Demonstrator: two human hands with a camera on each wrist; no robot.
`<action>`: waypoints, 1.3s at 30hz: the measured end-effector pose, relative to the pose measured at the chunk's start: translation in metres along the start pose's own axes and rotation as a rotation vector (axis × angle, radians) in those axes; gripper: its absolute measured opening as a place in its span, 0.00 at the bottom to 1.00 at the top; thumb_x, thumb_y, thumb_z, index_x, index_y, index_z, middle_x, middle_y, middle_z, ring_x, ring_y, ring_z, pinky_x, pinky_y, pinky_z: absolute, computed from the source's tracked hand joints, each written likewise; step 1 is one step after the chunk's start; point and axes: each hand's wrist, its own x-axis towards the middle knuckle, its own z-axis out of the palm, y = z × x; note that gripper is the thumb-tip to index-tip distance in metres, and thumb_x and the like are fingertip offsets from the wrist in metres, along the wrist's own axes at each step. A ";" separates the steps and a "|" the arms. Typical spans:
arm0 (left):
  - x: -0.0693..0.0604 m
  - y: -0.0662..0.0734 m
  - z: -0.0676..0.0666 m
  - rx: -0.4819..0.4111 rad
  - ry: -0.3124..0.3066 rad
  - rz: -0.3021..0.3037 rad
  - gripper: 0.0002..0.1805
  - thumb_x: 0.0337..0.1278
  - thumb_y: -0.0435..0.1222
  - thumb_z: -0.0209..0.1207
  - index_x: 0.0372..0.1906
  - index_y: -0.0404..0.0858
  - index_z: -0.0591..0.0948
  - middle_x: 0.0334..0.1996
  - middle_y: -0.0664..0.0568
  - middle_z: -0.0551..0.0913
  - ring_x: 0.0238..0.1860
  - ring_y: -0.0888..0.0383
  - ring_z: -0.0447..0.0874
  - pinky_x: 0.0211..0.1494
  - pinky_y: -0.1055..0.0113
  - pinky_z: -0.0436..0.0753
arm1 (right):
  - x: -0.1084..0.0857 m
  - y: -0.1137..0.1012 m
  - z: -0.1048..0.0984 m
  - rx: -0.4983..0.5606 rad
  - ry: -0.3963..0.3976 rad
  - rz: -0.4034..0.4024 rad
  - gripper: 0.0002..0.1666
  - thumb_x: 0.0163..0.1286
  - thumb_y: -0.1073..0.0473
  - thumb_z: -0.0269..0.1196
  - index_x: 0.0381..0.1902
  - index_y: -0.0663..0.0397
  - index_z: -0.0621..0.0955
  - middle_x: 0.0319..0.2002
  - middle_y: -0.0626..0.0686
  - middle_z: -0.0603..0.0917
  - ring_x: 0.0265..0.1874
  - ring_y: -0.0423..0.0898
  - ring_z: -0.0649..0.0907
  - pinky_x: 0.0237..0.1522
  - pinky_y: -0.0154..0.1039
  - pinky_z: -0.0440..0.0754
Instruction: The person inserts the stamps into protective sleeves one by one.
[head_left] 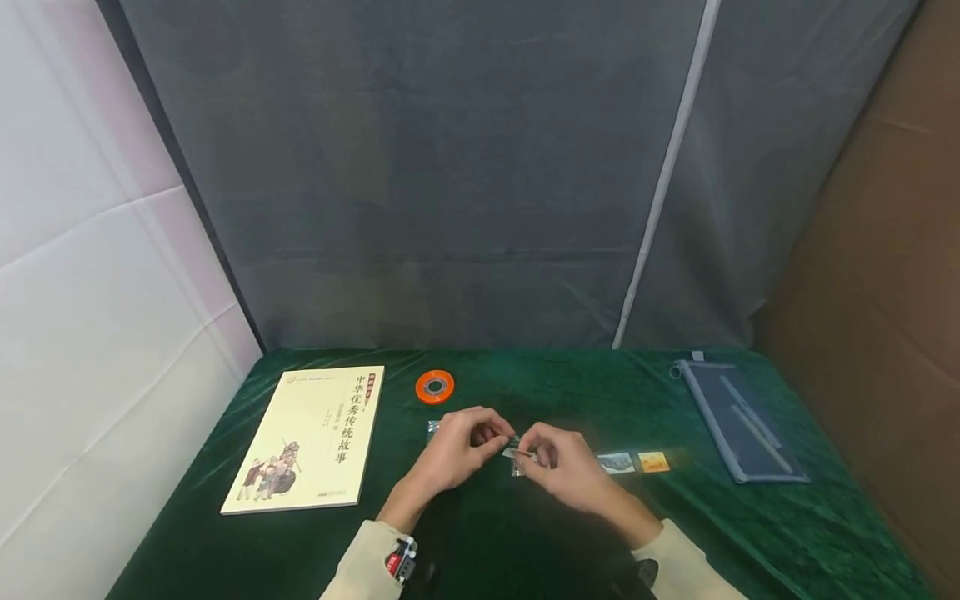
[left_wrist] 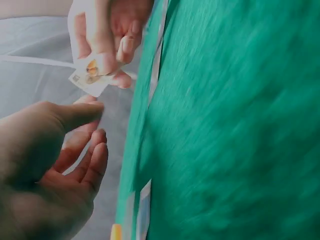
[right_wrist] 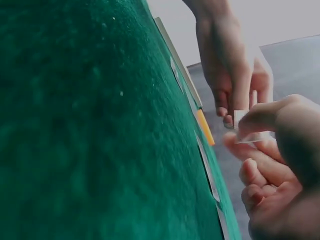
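My right hand (head_left: 564, 467) pinches a small pale stamp (left_wrist: 92, 82) between thumb and fingers, over the green cloth. The stamp has an orange and brown design, plainest in the left wrist view. My left hand (head_left: 459, 446) is held close by, its fingers loosely bent and its thumb and index tips beside the stamp's edge; whether they touch it is hard to make out. Beneath the hands, a shiny clear piece (head_left: 516, 469) shows partly on the cloth. Right of the right hand lie a bluish-grey stamp (head_left: 617, 463) and a yellow-orange stamp (head_left: 653, 462).
A cream book (head_left: 315, 433) lies at the left. Behind the left hand is an orange ring-shaped roll (head_left: 435, 387), and a shiny small piece (head_left: 432, 427) peeks out beside that hand. A blue zip pouch (head_left: 738, 417) with slim tools lies at the right.
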 end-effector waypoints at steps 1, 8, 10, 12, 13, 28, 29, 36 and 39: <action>-0.002 0.001 0.002 -0.029 0.001 -0.008 0.05 0.72 0.37 0.70 0.47 0.50 0.90 0.40 0.63 0.88 0.38 0.66 0.85 0.44 0.70 0.88 | -0.002 0.001 -0.002 0.023 0.012 0.010 0.05 0.77 0.53 0.71 0.44 0.37 0.84 0.25 0.43 0.78 0.20 0.34 0.74 0.24 0.31 0.74; -0.013 0.010 0.022 -0.339 0.008 -0.115 0.05 0.77 0.41 0.66 0.51 0.49 0.87 0.46 0.55 0.90 0.45 0.59 0.92 0.50 0.69 0.91 | -0.019 0.012 -0.010 0.158 0.079 -0.004 0.04 0.79 0.54 0.69 0.47 0.43 0.84 0.34 0.46 0.92 0.28 0.41 0.86 0.32 0.36 0.83; -0.016 0.011 0.027 -0.398 0.014 -0.135 0.06 0.77 0.41 0.66 0.51 0.47 0.86 0.45 0.52 0.92 0.43 0.56 0.93 0.47 0.68 0.91 | -0.023 0.015 -0.012 0.187 0.092 -0.019 0.03 0.80 0.55 0.68 0.48 0.45 0.84 0.35 0.47 0.93 0.29 0.44 0.87 0.32 0.37 0.84; -0.018 0.012 0.030 -0.424 0.023 -0.151 0.07 0.77 0.41 0.66 0.51 0.45 0.87 0.43 0.50 0.92 0.40 0.55 0.94 0.44 0.68 0.92 | -0.026 0.017 -0.012 0.231 0.100 -0.032 0.03 0.81 0.57 0.67 0.48 0.47 0.84 0.36 0.50 0.93 0.32 0.46 0.90 0.36 0.37 0.87; -0.019 0.013 0.032 -0.431 0.030 -0.157 0.07 0.76 0.41 0.67 0.50 0.44 0.87 0.42 0.49 0.93 0.39 0.55 0.94 0.44 0.68 0.92 | -0.027 0.018 -0.013 0.253 0.105 -0.032 0.03 0.81 0.57 0.66 0.48 0.48 0.84 0.37 0.50 0.93 0.34 0.47 0.91 0.39 0.37 0.88; -0.026 0.012 0.034 -0.453 0.074 -0.186 0.10 0.73 0.43 0.70 0.47 0.40 0.90 0.36 0.49 0.95 0.33 0.57 0.94 0.41 0.64 0.93 | -0.033 0.023 -0.011 0.365 0.186 -0.052 0.08 0.79 0.63 0.66 0.35 0.53 0.83 0.30 0.53 0.92 0.20 0.41 0.76 0.25 0.37 0.76; -0.026 0.012 0.034 -0.454 0.073 -0.185 0.10 0.73 0.43 0.70 0.47 0.40 0.90 0.36 0.49 0.95 0.32 0.57 0.94 0.41 0.64 0.93 | -0.033 0.023 -0.011 0.371 0.180 -0.054 0.08 0.79 0.63 0.66 0.35 0.53 0.83 0.30 0.53 0.92 0.18 0.40 0.72 0.21 0.37 0.72; -0.026 0.010 0.036 -0.455 0.067 -0.181 0.09 0.74 0.43 0.69 0.46 0.42 0.90 0.36 0.50 0.95 0.33 0.57 0.94 0.41 0.62 0.94 | -0.031 0.027 -0.010 0.402 0.149 -0.080 0.09 0.79 0.65 0.65 0.35 0.54 0.83 0.28 0.53 0.91 0.14 0.37 0.69 0.13 0.34 0.66; -0.026 0.010 0.035 -0.458 0.063 -0.183 0.08 0.74 0.43 0.69 0.46 0.43 0.90 0.36 0.49 0.95 0.34 0.57 0.94 0.41 0.63 0.93 | -0.031 0.027 -0.011 0.402 0.143 -0.084 0.09 0.80 0.65 0.65 0.35 0.53 0.83 0.28 0.54 0.91 0.14 0.36 0.70 0.12 0.34 0.67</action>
